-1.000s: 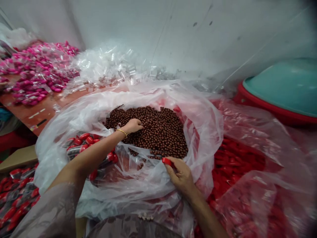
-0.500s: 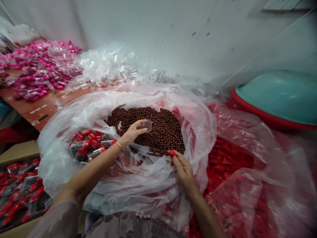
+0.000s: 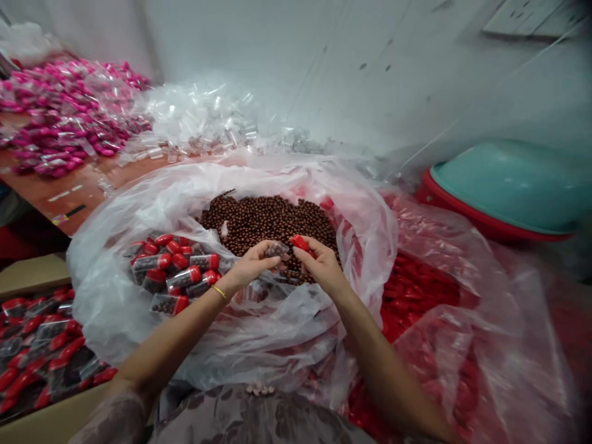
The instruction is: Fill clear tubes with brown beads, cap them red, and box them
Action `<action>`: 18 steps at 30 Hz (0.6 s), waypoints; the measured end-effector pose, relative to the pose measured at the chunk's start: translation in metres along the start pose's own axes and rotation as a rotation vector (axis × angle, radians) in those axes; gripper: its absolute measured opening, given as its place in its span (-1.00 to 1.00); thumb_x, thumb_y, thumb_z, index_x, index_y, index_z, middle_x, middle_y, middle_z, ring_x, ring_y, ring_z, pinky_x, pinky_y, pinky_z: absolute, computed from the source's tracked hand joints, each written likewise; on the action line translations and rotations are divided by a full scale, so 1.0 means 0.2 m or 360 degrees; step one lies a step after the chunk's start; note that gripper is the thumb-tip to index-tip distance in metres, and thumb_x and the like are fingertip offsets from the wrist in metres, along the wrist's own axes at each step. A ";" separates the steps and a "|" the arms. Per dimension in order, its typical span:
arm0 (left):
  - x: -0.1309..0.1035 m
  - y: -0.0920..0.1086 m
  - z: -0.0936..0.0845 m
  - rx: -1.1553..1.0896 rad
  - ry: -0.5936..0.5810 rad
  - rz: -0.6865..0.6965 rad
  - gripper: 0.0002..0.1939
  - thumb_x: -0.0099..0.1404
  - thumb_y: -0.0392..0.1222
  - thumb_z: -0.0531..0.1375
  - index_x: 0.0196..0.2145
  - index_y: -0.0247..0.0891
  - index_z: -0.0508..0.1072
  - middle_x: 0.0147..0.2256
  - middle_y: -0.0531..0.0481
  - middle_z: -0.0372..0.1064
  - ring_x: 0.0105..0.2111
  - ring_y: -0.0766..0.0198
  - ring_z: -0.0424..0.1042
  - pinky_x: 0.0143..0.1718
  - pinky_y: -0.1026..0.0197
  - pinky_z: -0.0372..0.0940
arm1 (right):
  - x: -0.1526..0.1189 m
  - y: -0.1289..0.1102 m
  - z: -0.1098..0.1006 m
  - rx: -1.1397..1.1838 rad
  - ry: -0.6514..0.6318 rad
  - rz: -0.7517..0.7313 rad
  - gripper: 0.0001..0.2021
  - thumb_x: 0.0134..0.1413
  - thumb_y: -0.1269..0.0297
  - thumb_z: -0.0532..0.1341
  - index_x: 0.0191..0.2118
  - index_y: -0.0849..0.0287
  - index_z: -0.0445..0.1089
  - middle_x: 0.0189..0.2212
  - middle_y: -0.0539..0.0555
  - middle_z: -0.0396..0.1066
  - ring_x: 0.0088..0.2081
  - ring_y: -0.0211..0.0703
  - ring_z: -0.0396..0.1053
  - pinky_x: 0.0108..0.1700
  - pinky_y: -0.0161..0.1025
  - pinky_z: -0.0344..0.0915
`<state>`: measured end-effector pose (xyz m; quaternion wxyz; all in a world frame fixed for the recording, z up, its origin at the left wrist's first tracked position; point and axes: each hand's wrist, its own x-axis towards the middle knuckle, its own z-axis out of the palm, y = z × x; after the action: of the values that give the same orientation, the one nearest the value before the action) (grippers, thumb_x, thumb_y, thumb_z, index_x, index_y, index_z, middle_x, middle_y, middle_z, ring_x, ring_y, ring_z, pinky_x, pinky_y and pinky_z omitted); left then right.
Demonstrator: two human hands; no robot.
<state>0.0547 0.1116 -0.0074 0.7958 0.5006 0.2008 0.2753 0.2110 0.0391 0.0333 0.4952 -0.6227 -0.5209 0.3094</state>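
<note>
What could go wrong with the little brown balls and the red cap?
The left hand might tip the see-through container, spilling any balls inside it. The red cap could slip from the right hand and drop among the brown balls. The red-capped containers lie in a loose heap on crumpled plastic, so one might roll if bumped.

- Dim, cool, diffuse light; the far wall (image 3: 259,55) looks grey.
- Small glints on the clear containers (image 3: 198,126), far side.
- Soft sheen on the teal basin (image 3: 509,185), right.
- Right edge blurred, darkened.
</note>
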 end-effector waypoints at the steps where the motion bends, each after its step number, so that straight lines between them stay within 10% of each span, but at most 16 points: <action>1: -0.01 0.00 0.00 0.0012 -0.0029 0.0021 -0.51 -0.01 -0.05 0.36 -0.18 -0.34 0.34 -0.26 -0.07 0.41 -0.39 0.35 0.42 -0.38 0.34 0.27 | 0.01 0.00 0.01 0.0023 -0.0077 -0.0024 -0.72 -0.02 0.12 0.20 -0.22 0.19 0.40 -0.41 0.01 0.37 -0.47 -0.31 0.25 -0.50 -0.36 0.20; 10: -0.05 -0.02 0.03 0.0197 -0.0019 0.0051 -0.53 0.09 0.03 0.27 -0.17 -0.34 0.28 -0.33 -0.03 0.37 -0.45 0.39 0.33 -0.47 0.36 0.18 | 0.00 0.07 0.04 0.0259 -0.0228 0.0257 -0.52 0.13 -0.10 -0.05 -0.11 0.18 0.36 -0.61 -0.09 0.20 -0.70 -0.38 0.02 -0.71 -0.37 0.05; 13: -0.07 -0.02 0.06 0.0335 -0.0031 0.0112 -0.55 0.12 0.05 0.22 -0.18 -0.33 0.27 -0.39 0.03 0.31 -0.50 0.42 0.26 -0.49 0.35 0.15 | -0.04 0.08 0.04 -0.0042 -0.0154 -0.0037 -0.60 0.15 0.02 0.02 -0.09 0.16 0.40 -0.35 0.05 0.44 -0.36 -0.22 0.39 -0.35 -0.28 0.37; 18: -0.10 -0.04 0.10 0.0650 0.0053 0.0221 -0.67 0.17 0.00 0.16 -0.24 -0.32 0.30 -0.39 0.04 0.25 -0.43 0.38 0.22 -0.40 0.32 0.16 | -0.12 0.08 0.03 -0.0406 -0.0222 -0.0285 -0.60 0.21 0.15 -0.01 0.08 0.13 0.33 0.01 0.09 0.39 0.03 -0.13 0.35 0.10 -0.13 0.26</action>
<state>0.0525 0.0818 -0.0054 0.6535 0.6595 0.2306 0.2912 0.2039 0.0177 0.0136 0.4005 -0.6086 -0.6423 0.2379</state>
